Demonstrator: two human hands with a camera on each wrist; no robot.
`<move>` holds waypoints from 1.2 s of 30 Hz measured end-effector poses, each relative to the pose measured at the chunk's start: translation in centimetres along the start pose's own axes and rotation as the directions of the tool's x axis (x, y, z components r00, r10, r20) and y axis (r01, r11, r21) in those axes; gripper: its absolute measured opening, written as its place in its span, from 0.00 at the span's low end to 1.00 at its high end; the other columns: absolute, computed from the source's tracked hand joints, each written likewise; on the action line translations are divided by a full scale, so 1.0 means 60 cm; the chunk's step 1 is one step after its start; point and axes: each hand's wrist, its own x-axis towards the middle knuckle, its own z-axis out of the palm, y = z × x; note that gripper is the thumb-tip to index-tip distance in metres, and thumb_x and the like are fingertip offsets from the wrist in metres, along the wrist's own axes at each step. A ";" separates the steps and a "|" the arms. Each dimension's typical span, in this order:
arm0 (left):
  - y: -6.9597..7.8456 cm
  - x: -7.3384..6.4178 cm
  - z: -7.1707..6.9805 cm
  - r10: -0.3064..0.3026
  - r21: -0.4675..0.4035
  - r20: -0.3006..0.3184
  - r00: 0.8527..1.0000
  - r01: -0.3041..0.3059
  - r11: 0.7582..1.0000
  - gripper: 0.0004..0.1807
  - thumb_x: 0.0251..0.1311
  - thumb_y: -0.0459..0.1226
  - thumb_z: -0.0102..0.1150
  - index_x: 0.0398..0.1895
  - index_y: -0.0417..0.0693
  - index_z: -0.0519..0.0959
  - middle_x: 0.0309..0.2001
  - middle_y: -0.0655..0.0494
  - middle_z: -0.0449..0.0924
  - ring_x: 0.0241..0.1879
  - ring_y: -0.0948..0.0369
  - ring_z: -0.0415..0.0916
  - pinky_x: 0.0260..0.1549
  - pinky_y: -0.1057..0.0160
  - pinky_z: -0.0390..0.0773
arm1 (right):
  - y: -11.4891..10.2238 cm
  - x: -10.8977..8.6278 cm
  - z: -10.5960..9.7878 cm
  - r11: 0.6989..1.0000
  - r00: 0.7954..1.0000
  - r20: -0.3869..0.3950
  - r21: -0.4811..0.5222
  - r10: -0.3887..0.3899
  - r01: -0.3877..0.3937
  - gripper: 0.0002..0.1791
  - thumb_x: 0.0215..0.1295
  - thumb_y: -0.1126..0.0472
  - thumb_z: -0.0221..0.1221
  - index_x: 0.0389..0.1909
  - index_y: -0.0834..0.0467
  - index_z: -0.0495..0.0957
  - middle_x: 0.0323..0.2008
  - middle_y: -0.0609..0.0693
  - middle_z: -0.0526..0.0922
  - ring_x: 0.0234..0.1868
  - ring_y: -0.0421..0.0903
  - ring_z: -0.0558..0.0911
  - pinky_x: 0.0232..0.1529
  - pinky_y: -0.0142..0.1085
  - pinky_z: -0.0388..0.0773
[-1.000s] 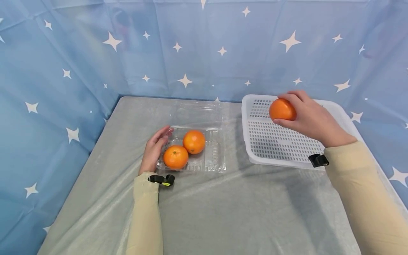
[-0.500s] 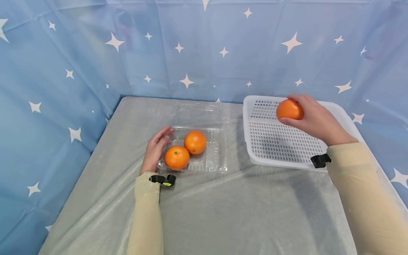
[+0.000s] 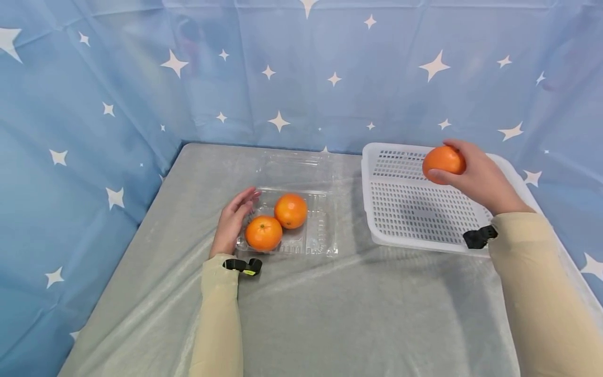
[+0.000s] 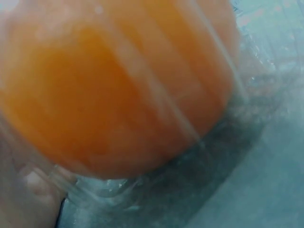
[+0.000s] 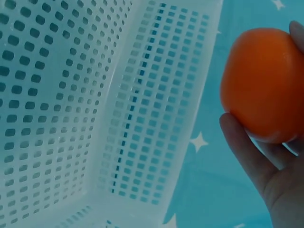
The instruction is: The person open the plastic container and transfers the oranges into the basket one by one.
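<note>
Fingers and thumb of my right hand (image 3: pixel 485 180) grip an orange (image 3: pixel 444 164), held up above the white perforated basket (image 3: pixel 424 209). In the right wrist view, that same orange (image 5: pixel 263 85) shows between fingertips and thumb. My left hand (image 3: pixel 230 225) lies along the left side of a clear plastic clamshell box (image 3: pixel 317 230), its fingers loosely bent at the wall. Two oranges sit in the box: one at front left (image 3: pixel 264 233), another behind it to the right (image 3: pixel 290 211). One orange (image 4: pixel 118 85) fills much of the left wrist view, blurred behind clear plastic.
The box's clear lid (image 3: pixel 297 167) lies folded back behind it. Grey cloth (image 3: pixel 358 314) covers the table. A blue curtain with white stars (image 3: pixel 301 68) hangs along the back and left edges. The basket stands at the right, near the back.
My right hand has moved to the right over the basket, still gripping the orange. The left hand and the two oranges in the box stay in place; the head view shifts slightly.
</note>
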 end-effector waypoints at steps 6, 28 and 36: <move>-0.005 0.001 0.000 0.015 0.009 -0.009 1.000 -0.015 1.000 0.19 0.64 0.40 0.46 0.59 0.56 0.68 0.54 0.60 0.72 0.54 0.64 0.66 0.54 0.56 0.64 | 0.019 0.005 -0.003 0.999 0.999 -0.024 0.035 0.022 -0.022 0.44 0.56 0.42 0.55 0.69 0.49 0.46 0.64 0.59 0.53 0.51 0.64 0.62 0.40 0.60 0.65; 0.032 -0.019 0.005 0.016 -0.019 0.032 0.999 -0.015 1.000 0.22 0.65 0.35 0.44 0.62 0.45 0.64 0.58 0.49 0.69 0.57 0.56 0.64 0.56 0.51 0.61 | 0.055 0.020 0.005 0.995 0.992 0.088 -0.041 0.093 -0.090 0.45 0.55 0.39 0.54 0.65 0.61 0.50 0.57 0.69 0.48 0.45 0.65 0.63 0.34 0.56 0.70; 0.032 -0.017 0.006 0.022 -0.012 0.031 0.999 -0.021 1.000 0.21 0.65 0.35 0.43 0.61 0.45 0.65 0.57 0.50 0.69 0.57 0.56 0.64 0.56 0.53 0.61 | 0.066 0.028 0.012 0.993 0.983 0.145 -0.066 0.112 -0.103 0.43 0.55 0.41 0.55 0.61 0.66 0.52 0.54 0.70 0.51 0.44 0.64 0.63 0.35 0.55 0.71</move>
